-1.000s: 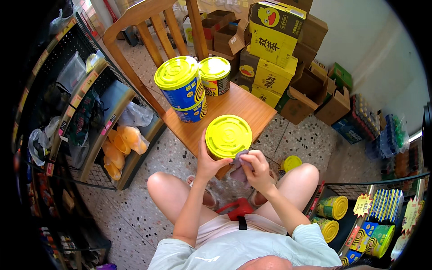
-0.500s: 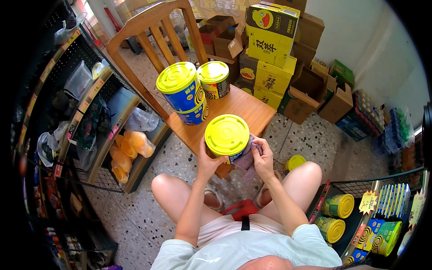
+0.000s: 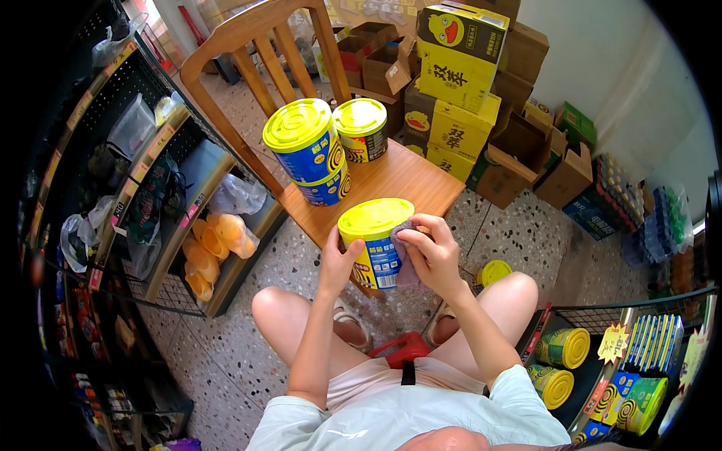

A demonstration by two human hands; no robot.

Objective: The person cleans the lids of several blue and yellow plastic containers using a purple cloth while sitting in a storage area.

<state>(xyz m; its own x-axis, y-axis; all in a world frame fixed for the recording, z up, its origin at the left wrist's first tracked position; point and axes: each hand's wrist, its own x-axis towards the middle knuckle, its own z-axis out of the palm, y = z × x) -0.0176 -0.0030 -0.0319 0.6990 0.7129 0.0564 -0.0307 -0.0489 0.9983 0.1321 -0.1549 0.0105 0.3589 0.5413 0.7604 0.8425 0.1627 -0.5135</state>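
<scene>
A round blue tub with a bright yellow lid is tilted in front of me at the chair seat's near corner, its printed side facing up toward me. My left hand grips the tub's left side. My right hand is closed on a purple-grey cloth and presses it to the tub's right side, near the lid's rim. Farther back on the wooden chair two blue tubs with yellow lids stand stacked. Beside them sits a shorter dark tub with a yellow lid.
Yellow cartons and opened brown boxes are piled behind the chair. Shelving with bagged orange slippers stands at left. More tubs fill a rack at lower right. A yellow-lidded tub is on the floor by my right knee.
The tub has tipped so that its side label now shows. My right hand has moved the cloth up and slightly left toward the lid's rim.
</scene>
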